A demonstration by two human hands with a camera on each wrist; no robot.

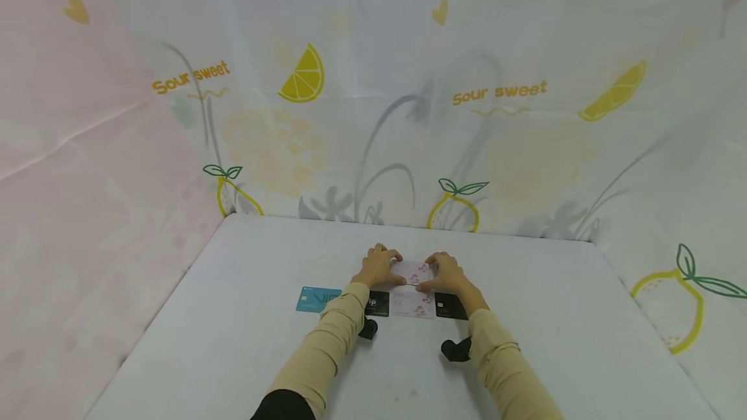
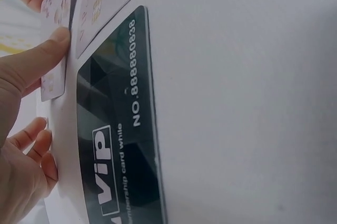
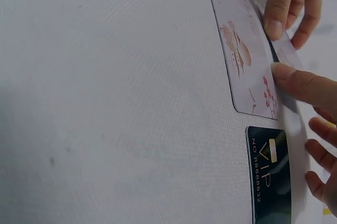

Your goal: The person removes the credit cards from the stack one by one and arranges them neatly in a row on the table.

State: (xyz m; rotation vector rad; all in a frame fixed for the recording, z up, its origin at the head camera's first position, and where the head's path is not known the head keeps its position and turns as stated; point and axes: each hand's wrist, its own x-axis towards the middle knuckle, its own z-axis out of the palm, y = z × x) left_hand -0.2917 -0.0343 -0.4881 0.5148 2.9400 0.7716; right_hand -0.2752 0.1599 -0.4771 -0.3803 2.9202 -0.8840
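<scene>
A white card with pink floral print lies between my hands, its ends gripped by both. My left hand pinches its left end between thumb and fingers; my right hand does so at the right end. In the right wrist view the held card is mostly hidden by the fingers. Just nearer to me, a second floral card lies flat. Left of that is a black VIP card, partly covered by the left forearm in the head view. Another black VIP card lies to the right, partly behind the right forearm.
A blue VIP card lies at the row's left end. Dark wrist-worn pieces show beside both sleeves. The white table meets a lemon-print cloth backdrop at its back and sides.
</scene>
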